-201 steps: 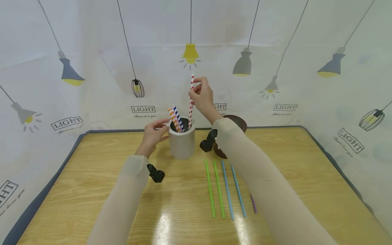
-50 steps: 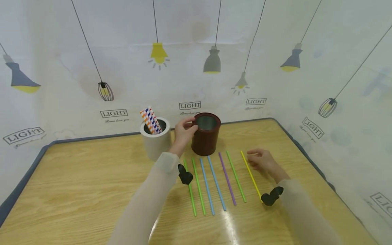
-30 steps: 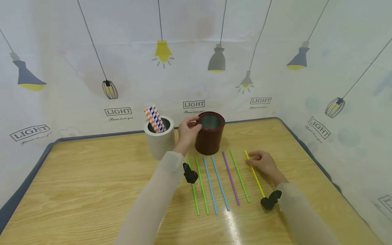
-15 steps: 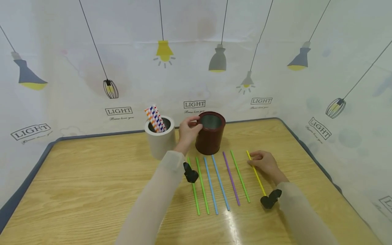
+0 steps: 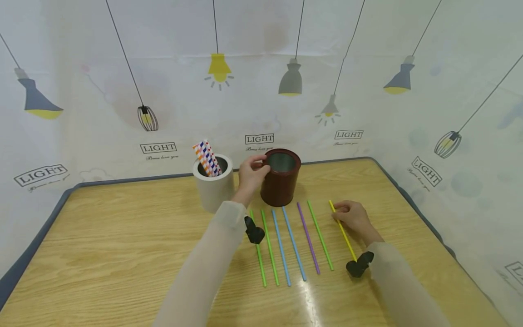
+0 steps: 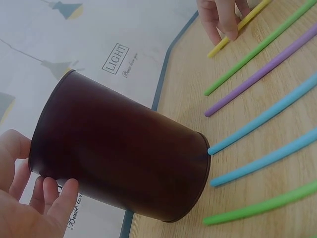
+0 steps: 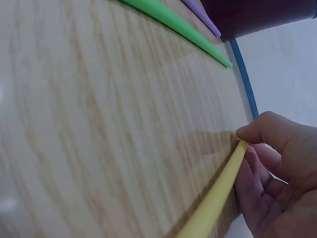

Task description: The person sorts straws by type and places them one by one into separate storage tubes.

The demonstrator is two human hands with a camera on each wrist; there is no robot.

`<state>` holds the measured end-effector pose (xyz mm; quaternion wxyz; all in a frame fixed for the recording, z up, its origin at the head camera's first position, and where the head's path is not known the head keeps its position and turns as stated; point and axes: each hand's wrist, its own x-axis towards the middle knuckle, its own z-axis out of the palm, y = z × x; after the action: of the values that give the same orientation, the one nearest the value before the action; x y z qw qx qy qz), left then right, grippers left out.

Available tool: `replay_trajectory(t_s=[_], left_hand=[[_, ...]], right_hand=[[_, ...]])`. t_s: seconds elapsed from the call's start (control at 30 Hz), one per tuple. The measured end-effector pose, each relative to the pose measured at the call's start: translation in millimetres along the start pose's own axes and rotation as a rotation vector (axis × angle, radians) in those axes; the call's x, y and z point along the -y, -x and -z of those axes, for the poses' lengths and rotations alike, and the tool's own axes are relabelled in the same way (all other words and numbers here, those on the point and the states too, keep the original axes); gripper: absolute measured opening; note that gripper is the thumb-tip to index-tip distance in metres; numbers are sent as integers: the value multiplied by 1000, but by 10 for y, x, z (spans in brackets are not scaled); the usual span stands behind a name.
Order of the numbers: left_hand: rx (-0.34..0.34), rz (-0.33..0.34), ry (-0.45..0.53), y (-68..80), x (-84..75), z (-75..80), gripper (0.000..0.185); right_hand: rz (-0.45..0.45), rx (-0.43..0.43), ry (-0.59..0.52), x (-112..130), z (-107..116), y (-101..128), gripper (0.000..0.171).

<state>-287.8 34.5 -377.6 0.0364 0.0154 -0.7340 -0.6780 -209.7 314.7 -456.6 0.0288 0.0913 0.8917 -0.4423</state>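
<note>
My left hand [image 5: 255, 169] grips the rim and side of a dark red cup [image 5: 282, 184], which stands upright on the wooden table; the left wrist view shows the fingers [image 6: 47, 196] curled round the cup [image 6: 124, 158]. My right hand [image 5: 341, 211] pinches the far end of a yellow straw [image 5: 345, 237] lying flat on the table. Up close, thumb and fingers [image 7: 267, 134] close on the yellow straw [image 7: 215, 201]. Left of it lie a green straw [image 5: 320, 236], a purple straw [image 5: 308, 238], two blue and two more green ones.
A white cup [image 5: 214, 188] holding several patterned paper straws [image 5: 206, 158] stands just left of the red cup. The table [image 5: 102, 245] has a grey raised edge; a lamp-print backdrop rises close behind and on the right.
Earlier my hands worked at the white cup with a red-dotted straw. Over the last second my right hand's fingers settled on the yellow straw's end; the left hand stayed on the red cup.
</note>
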Motion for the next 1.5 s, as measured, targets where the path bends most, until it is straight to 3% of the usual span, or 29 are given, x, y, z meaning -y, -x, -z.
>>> replay_trajectory(t_s=[0.47, 0.7, 0.97, 1.5], left_hand=[[1, -4, -4, -14, -23, 9, 31], [2, -6, 7, -10, -39, 0, 31], [2, -5, 18, -16, -22, -16, 31], [7, 8, 21, -8, -10, 6, 32]], right_hand=[[-27, -4, 43, 45, 18, -29, 35], [19, 17, -47, 93, 96, -75, 35], [37, -3, -166, 389, 134, -182, 40], [139, -39, -174, 982, 260, -402, 38]])
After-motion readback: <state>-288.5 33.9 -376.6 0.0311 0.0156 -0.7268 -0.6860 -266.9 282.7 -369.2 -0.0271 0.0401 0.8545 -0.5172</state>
